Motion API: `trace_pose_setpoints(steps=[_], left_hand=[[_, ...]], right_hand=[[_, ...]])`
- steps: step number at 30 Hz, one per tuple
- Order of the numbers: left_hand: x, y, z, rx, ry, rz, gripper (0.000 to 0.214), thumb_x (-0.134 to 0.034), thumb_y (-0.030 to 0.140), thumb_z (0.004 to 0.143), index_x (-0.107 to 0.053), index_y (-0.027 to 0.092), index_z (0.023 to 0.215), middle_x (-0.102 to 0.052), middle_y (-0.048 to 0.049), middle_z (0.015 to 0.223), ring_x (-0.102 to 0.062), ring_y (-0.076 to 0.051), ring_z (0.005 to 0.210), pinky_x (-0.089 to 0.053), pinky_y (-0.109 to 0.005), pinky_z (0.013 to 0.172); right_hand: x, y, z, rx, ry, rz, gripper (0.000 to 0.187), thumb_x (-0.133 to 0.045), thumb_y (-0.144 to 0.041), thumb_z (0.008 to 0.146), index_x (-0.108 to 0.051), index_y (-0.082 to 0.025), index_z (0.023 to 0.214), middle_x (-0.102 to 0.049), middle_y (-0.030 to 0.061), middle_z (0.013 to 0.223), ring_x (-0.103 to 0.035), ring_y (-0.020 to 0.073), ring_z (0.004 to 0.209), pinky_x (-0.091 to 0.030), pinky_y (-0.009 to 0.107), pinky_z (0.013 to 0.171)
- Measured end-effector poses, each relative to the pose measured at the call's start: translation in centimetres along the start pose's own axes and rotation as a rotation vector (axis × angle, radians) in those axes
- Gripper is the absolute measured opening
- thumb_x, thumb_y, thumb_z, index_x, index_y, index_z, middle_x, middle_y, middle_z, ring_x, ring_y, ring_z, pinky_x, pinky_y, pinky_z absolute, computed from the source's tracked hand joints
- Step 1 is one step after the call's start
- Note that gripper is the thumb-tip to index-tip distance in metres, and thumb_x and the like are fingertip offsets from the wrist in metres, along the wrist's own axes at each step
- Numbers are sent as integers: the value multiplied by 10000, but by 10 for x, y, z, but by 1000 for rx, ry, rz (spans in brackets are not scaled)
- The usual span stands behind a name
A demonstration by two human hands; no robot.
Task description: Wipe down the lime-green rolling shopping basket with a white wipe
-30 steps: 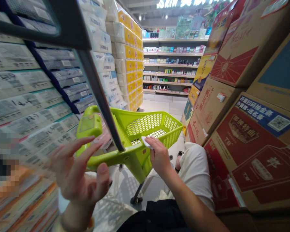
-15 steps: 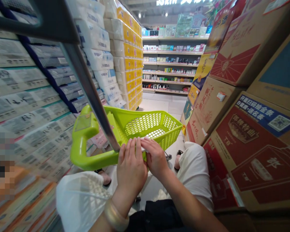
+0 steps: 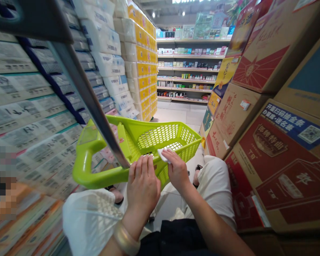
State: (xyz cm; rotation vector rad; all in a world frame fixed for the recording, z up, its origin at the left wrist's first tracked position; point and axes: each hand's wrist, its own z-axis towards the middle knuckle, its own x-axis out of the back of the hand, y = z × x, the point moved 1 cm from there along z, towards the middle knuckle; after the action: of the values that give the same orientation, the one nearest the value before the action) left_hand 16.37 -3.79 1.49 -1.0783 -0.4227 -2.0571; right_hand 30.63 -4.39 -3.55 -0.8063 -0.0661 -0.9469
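Note:
A lime-green shopping basket [image 3: 149, 129] on wheels, with lattice walls and a thick loop handle at its left end, stands in front of my knees. My left hand [image 3: 144, 176] lies over the near rim, its fingers hooked across the edge; the thumb is hidden. Just right of it, my right hand [image 3: 177, 169] pinches a folded white wipe [image 3: 163, 155] against the same rim. A grey metal pole [image 3: 88, 96] with a dark grip slants up from the rim beside my left hand.
Wrapped paper packs [image 3: 106, 39] and yellow-and-white packs [image 3: 140, 53] are stacked on the left. Cardboard cartons [image 3: 245, 117] rise close on the right. Shelves [image 3: 188, 69] of small goods stand across the tiled floor [image 3: 173, 112]. My legs flank the basket.
My right hand has slid right along the rim with the wipe, parting from my left hand. The basket's handle end and the pole have shifted slightly left.

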Motion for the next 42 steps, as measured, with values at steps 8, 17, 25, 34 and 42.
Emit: trace_pose_setpoints(steps=[8, 17, 25, 34, 42], left_hand=[[-1, -4, -2, 3, 19, -25, 568, -498, 189, 803, -491, 48, 1353, -593, -207, 1318, -480, -331, 1299, -263, -476, 1136], [-3, -6, -3, -10, 40, -16, 531, -490, 185, 822, -510, 49, 1335, -614, -199, 1292, -501, -325, 1277, -269, -464, 1127], [0, -8, -3, -27, 49, -3, 523, -490, 196, 836, -504, 68, 1343, -632, -183, 1273, -520, -313, 1262, -276, -449, 1127], [-1, -10, -4, -27, 54, -47, 556, -490, 192, 826, -479, 94, 1374, -624, -174, 1287, -514, -317, 1268, -278, -461, 1125], [-3, -14, -6, -33, 46, -21, 528, -506, 216, 835, -494, 76, 1344, -615, -183, 1301, -497, -315, 1287, -265, -462, 1130]], right_hand=[[-3, -9, -2, 98, -69, 81, 509, -421, -32, 841, -657, -235, 1243, -686, 56, 1269, -577, 194, 1277, -432, 416, 1133], [1, -5, 1, 33, -37, 63, 522, -418, -18, 815, -683, -245, 1202, -705, 52, 1232, -599, 202, 1250, -444, 432, 1125], [1, 7, 2, -38, 39, 13, 535, -412, -3, 787, -700, -239, 1172, -722, 63, 1192, -611, 215, 1234, -457, 461, 1107], [0, 0, 3, 54, -29, 74, 541, -407, 0, 803, -686, -257, 1188, -715, 44, 1211, -616, 187, 1227, -458, 420, 1110], [-1, -6, 2, 108, -83, 113, 511, -417, -13, 818, -677, -224, 1203, -698, 63, 1244, -599, 184, 1248, -433, 405, 1131]])
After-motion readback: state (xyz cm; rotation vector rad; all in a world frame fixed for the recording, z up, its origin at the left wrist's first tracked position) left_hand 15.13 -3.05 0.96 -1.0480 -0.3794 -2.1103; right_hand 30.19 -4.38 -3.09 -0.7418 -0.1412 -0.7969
